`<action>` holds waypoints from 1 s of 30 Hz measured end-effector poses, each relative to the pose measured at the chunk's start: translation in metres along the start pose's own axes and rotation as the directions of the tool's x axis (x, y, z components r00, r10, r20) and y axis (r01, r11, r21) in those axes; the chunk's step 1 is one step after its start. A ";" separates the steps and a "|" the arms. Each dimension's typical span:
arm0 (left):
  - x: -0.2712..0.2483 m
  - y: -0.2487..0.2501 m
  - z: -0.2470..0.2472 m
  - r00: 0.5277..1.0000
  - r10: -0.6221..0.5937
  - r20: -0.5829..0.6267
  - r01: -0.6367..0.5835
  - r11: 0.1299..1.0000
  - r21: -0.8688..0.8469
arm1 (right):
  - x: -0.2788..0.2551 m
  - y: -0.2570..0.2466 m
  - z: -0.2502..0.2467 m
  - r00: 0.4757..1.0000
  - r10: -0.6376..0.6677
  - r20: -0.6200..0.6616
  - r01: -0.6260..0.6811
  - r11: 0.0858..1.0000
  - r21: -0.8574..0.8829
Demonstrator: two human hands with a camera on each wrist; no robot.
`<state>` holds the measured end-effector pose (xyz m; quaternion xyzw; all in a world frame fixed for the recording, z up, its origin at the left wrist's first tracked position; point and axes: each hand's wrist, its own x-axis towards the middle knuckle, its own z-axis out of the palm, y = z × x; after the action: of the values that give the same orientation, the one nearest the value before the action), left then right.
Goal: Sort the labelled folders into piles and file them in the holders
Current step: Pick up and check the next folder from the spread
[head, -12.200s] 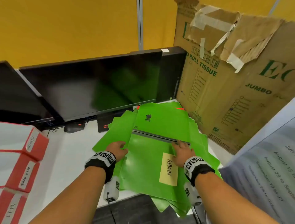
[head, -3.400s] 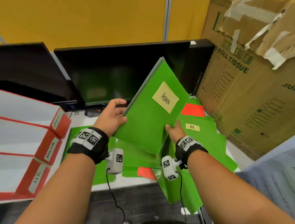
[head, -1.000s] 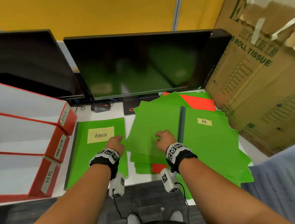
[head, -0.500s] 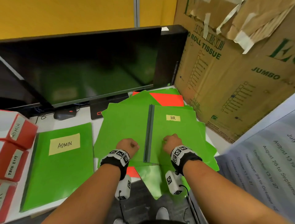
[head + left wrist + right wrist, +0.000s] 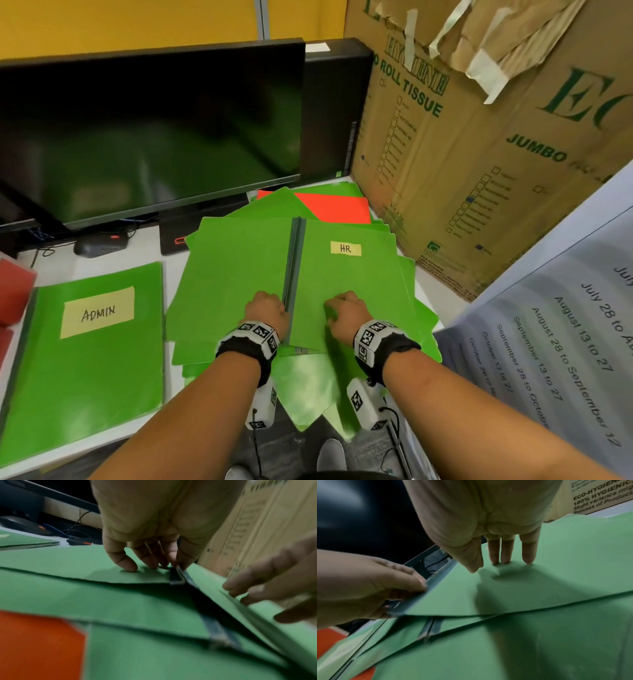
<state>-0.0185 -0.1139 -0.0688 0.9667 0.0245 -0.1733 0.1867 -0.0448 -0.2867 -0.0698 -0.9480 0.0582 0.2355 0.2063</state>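
head view: hands on hr folder [image 5: 346, 274] (green)

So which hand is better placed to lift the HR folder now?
Probably the left hand: its fingers already grip the HR folder at the spine. The right hand only presses fingertips on the cover.

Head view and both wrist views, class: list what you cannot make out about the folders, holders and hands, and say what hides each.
- Labels of the folders under the HR folder: head view, covered by it.
- Red holders: head view, cut off by the left edge, labels unseen.
- Left hand fingers: head view hides them behind the knuckles.
- Near folders: left wrist view, blurred.
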 end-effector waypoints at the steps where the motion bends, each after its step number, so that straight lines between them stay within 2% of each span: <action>1: 0.000 0.004 -0.006 0.999 0.014 -0.042 -0.017 0.997 -0.070 | 0.001 0.001 -0.004 0.999 0.014 -0.036 -0.013 0.999 0.041; 4: -0.006 0.012 -0.038 0.988 0.046 -0.149 -0.082 0.965 -0.248 | 0.006 0.000 -0.015 0.984 0.078 -0.161 -0.054 0.987 0.151; 8: -0.021 0.019 -0.099 0.956 0.150 -0.252 -0.234 0.907 -0.350 | 0.014 -0.010 -0.034 0.955 0.179 -0.234 -0.107 0.950 0.293; 12: -0.044 0.015 -0.156 0.921 0.173 -0.349 -0.305 0.877 -0.370 | 0.017 -0.030 -0.046 0.940 0.275 -0.201 -0.150 0.864 0.481; 16: -0.051 -0.018 -0.179 0.916 0.192 -0.354 -0.354 0.800 -0.484 | 0.020 -0.055 -0.047 0.958 0.248 -0.140 -0.104 0.762 0.639; 20: -0.053 -0.056 -0.174 0.912 0.079 -0.401 -0.338 0.700 -0.630 | 0.021 -0.077 -0.046 0.958 0.269 -0.102 -0.088 0.613 0.785; 23: -0.050 -0.084 -0.161 0.912 -0.040 -0.408 -0.260 0.712 -0.652 | 0.022 -0.087 -0.045 0.950 0.289 -0.119 -0.028 0.456 0.890; 24: -0.050 -0.092 -0.157 0.922 -0.058 -0.383 -0.227 0.720 -0.656 | 0.024 -0.089 -0.044 0.940 0.308 -0.146 -0.001 0.431 0.902; 25: -0.048 -0.101 -0.153 0.934 -0.070 -0.350 -0.192 0.728 -0.658 | 0.022 -0.093 -0.045 0.929 0.316 -0.191 0.027 0.458 0.889; 27: -0.046 -0.116 -0.146 0.953 -0.097 -0.288 -0.115 0.762 -0.637 | 0.019 -0.102 -0.045 0.911 0.274 -0.307 0.100 0.576 0.811; 30: -0.044 -0.127 -0.135 0.940 -0.187 -0.285 -0.051 0.749 -0.661 | 0.013 -0.115 -0.046 0.894 0.151 -0.422 0.217 0.677 0.703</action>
<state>-0.0303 0.0548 0.0191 0.8516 0.1507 0.0056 0.5020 0.0104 -0.2015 0.0032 -0.8128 0.1758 -0.0361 0.5542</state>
